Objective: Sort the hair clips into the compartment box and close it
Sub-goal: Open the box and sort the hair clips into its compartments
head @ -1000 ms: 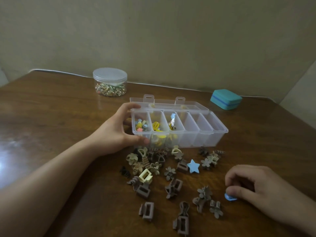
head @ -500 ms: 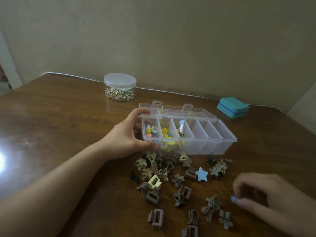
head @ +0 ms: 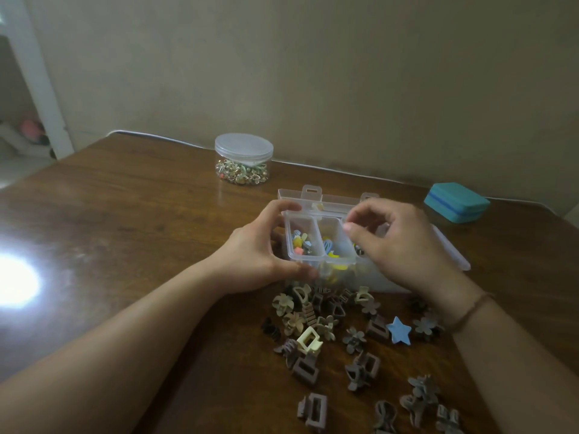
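Note:
The clear compartment box [head: 316, 217] stands open on the wooden table, its lid [head: 332, 198] lying flat behind it. Its first compartment holds small colourful clips [head: 300, 242], and the second holds yellow ones and a small blue clip [head: 328, 245]. My left hand [head: 253, 261] grips the box's left end, thumb on the front wall. Above the second and third compartments hovers my right hand [head: 404, 245], fingers loosely curled, thumb and forefinger apart with nothing visible between them; it hides the box's right half. Several brown and beige hair clips [head: 313, 324] and a blue star clip [head: 398, 331] lie in front.
A lidded clear jar [head: 243, 158] of small trinkets stands at the back left of the table. A teal case [head: 456, 202] lies at the back right. A bright light glare [head: 15, 281] sits on the table's left side. The wall runs close behind.
My right hand rose from the table at the lower right, pinching a small blue clip, and came over the box; a blue clip now lies in the second compartment. The left hand stayed on the box.

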